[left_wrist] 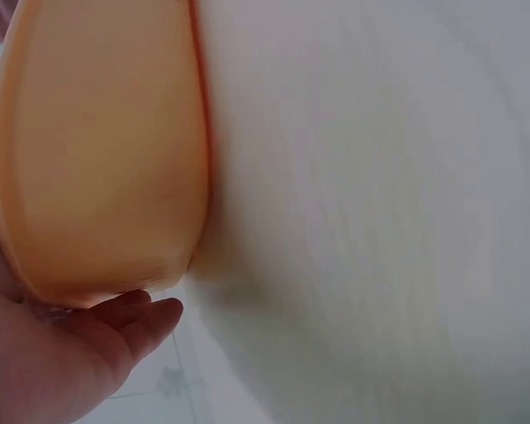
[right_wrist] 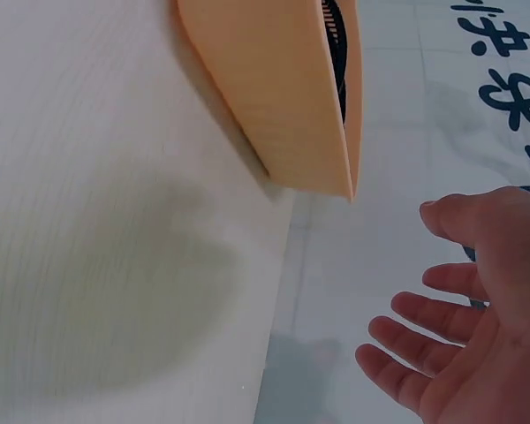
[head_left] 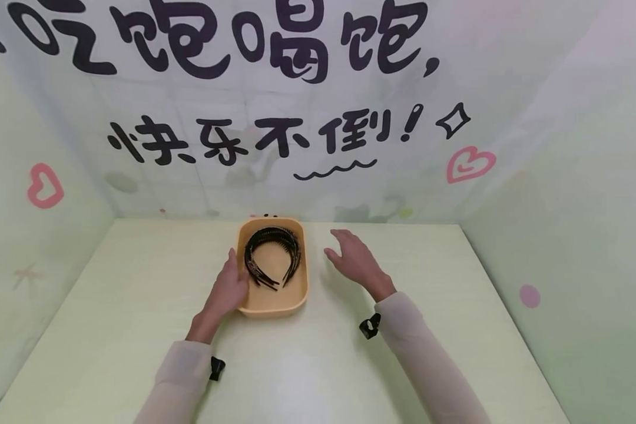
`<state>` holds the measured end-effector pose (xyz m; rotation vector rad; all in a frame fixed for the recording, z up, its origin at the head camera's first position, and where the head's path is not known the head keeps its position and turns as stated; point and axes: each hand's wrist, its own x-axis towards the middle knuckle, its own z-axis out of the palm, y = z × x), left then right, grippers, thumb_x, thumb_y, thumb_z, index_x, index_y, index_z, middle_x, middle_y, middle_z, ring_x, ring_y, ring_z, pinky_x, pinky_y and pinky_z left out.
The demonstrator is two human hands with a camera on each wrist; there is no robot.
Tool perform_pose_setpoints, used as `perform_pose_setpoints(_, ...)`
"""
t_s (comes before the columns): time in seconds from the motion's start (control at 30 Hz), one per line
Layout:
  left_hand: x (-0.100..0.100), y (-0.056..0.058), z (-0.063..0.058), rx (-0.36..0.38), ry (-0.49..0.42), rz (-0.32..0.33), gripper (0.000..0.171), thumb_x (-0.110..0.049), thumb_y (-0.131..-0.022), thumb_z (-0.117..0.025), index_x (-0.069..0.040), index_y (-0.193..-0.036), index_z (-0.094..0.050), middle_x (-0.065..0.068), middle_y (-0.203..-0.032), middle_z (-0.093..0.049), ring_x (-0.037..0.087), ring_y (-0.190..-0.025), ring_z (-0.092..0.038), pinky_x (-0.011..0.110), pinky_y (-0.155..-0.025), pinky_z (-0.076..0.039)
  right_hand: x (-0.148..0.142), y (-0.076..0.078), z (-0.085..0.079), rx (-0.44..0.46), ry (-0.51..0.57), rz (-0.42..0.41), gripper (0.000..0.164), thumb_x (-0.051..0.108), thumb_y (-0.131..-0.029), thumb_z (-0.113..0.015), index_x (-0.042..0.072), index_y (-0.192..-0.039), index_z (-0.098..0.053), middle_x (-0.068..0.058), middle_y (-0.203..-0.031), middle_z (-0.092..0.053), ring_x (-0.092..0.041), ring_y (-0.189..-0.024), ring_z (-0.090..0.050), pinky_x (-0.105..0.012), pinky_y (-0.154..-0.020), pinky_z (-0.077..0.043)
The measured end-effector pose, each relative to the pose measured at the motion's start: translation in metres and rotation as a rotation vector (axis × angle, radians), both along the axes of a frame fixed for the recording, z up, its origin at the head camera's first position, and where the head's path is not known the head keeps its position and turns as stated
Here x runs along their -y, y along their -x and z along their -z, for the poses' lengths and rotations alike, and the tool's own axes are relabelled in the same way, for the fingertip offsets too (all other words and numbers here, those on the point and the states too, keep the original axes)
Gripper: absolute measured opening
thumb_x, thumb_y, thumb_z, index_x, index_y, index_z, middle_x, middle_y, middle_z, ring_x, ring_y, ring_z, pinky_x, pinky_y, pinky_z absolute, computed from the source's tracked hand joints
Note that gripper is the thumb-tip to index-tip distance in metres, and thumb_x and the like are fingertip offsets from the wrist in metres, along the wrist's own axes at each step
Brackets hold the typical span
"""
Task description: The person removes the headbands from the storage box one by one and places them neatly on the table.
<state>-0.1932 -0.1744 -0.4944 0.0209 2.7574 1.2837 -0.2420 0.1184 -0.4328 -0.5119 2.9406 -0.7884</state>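
A light orange plastic bin [head_left: 272, 306] with rounded corners stands on the table near the back wall. Inside it lie several black headbands [head_left: 272, 231], nested together with comb teeth on their inner edges. My left hand [head_left: 229, 288] grips the bin's left side; the left wrist view has its fingers [left_wrist: 155, 327] against the outer wall, with the thumb mostly hidden. To the right of the bin, apart from it, my right hand [head_left: 356, 259] hovers over the table. Its fingers [right_wrist: 424, 344] are loosely extended and hold nothing.
The pale table [head_left: 307, 365] is bounded by a printed back wall [head_left: 297, 194] with large dark lettering, and by side walls on the left and right [head_left: 562, 265]. Black straps or clips [head_left: 370, 325] sit at both sleeve cuffs.
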Motion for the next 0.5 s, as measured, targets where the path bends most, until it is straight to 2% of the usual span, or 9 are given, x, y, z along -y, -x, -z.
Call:
perform_pose_setpoints(0.17,-0.004,0.002,0.004,-0.008,0.004,-0.026,0.075,0.002,-0.092,-0.029,0.007,-0.154,0.013,0.035,-0.159,-0.008,0.047,-0.141,-0.028,0.058,-0.113,-0.031,0.025,0.006,0.001,0.033,0.084,-0.046,0.051,0.022,-0.100,-0.056,-0.001,-0.145,-0.046,-0.019,-0.147,-0.049,-0.035,-0.131,-0.051,-0.047,-0.106,-0.045)
perform_pose_setpoints(0.23,-0.006,0.002,0.006,-0.009,0.012,-0.039,0.074,0.003,-0.092,-0.029,0.007,-0.154,0.012,0.034,-0.160,-0.008,0.047,-0.144,-0.023,0.058,-0.114,-0.030,0.035,0.007,0.002,0.062,0.128,-0.061,0.049,0.020,-0.101,-0.056,-0.001,-0.144,-0.048,-0.019,-0.144,-0.052,-0.034,-0.126,-0.056,-0.045,-0.101,-0.050)
perform_pose_setpoints(0.33,-0.007,0.000,0.007,-0.011,0.015,-0.051,0.074,0.004,-0.092,-0.029,0.007,-0.154,0.012,0.035,-0.159,-0.010,0.048,-0.142,-0.026,0.058,-0.112,-0.033,0.049,0.008,0.004,0.122,0.197,-0.084,0.046,0.017,-0.101,-0.056,-0.001,-0.142,-0.049,-0.019,-0.142,-0.054,-0.033,-0.122,-0.061,-0.042,-0.095,-0.054)
perform_pose_setpoints(0.43,-0.007,-0.001,0.007,-0.019,0.009,-0.066,0.074,0.004,-0.092,-0.030,0.007,-0.154,0.010,0.035,-0.159,-0.011,0.048,-0.141,-0.029,0.058,-0.111,-0.035,0.062,0.008,0.004,0.164,0.234,-0.095,0.046,0.016,-0.100,-0.056,-0.001,-0.142,-0.050,-0.019,-0.143,-0.054,-0.032,-0.122,-0.061,-0.042,-0.095,-0.055)
perform_pose_setpoints(0.5,-0.007,-0.001,0.008,-0.024,0.005,-0.077,0.074,0.004,-0.092,-0.030,0.007,-0.154,0.009,0.035,-0.159,-0.013,0.048,-0.139,-0.033,0.058,-0.109,-0.037,0.071,0.008,0.003,0.165,0.213,-0.103,0.047,0.017,-0.100,-0.056,-0.002,-0.142,-0.050,-0.020,-0.122,-0.066,-0.026,-0.098,-0.069,-0.035,-0.082,-0.058)
